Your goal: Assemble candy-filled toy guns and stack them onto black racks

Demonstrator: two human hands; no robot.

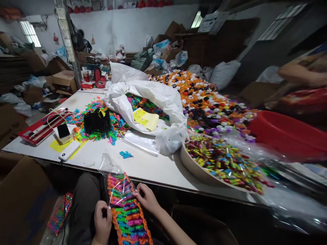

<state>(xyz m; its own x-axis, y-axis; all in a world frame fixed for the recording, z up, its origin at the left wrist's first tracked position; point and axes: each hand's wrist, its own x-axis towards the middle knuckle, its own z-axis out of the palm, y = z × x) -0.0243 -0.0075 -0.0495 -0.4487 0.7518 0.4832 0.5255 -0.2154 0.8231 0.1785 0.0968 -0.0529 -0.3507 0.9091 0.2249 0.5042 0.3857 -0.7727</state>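
Note:
My left hand (102,217) is closed on the left edge of a clear plastic bag (111,165). On the opposite edge, the fingers of my right hand (147,199) pinch the same bag. Inside it lies a long rack of small colourful plastic figures (130,214) with orange ends, set in rows; its lower end runs out of view. The bag's loose upper end sticks up against the table edge. Just beyond, a small blue plastic piece (126,154) lies on the white table (102,154).
Behind are a black rack (97,121) on loose figures, a white sack (163,92) and clear bags (140,143). A curved-walled tray (190,165) of small pieces and a red basin (288,136) stand right, near another person's arm (301,73). A filled pack (60,213) lies lower left.

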